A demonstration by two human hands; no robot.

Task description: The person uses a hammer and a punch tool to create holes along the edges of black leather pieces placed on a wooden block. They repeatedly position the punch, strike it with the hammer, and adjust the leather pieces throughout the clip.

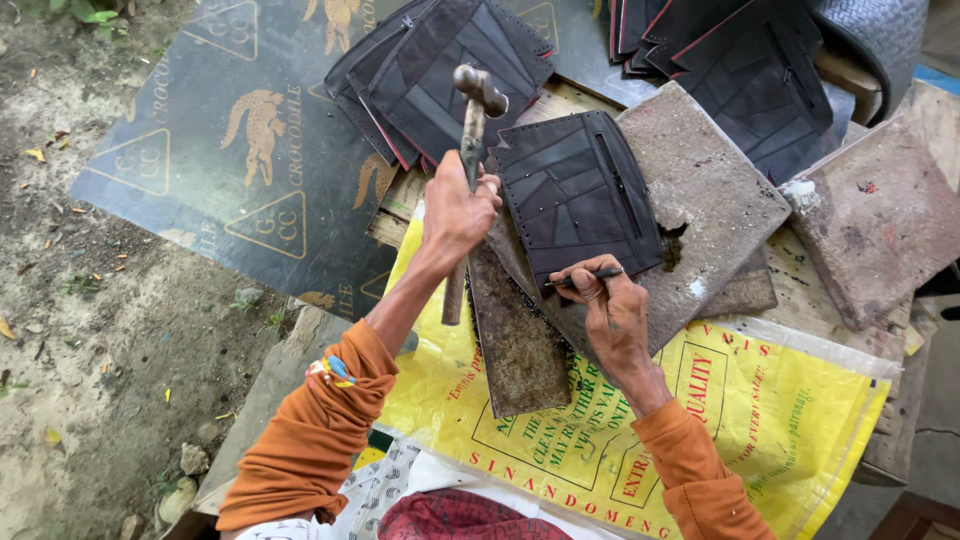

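Observation:
My left hand (455, 213) grips the wooden handle of a hammer (480, 88), whose metal head is raised above the work. My right hand (612, 312) pinches a thin dark punch tool (585, 279) against the lower edge of a black patchwork panel (575, 195) with a zip slot and a row of holes along its rim. The panel lies on a rough grey slab (715, 205). Both arms wear orange sleeves, and the left wrist carries coloured bands.
A rusty metal plate (515, 345) lies under the slab on a yellow printed sack (740, 400). Stacks of similar black panels (440, 65) sit at the back and back right (750, 65). A second slab (880, 220) is on the right, with a black printed sheet (240, 140) and dirt ground on the left.

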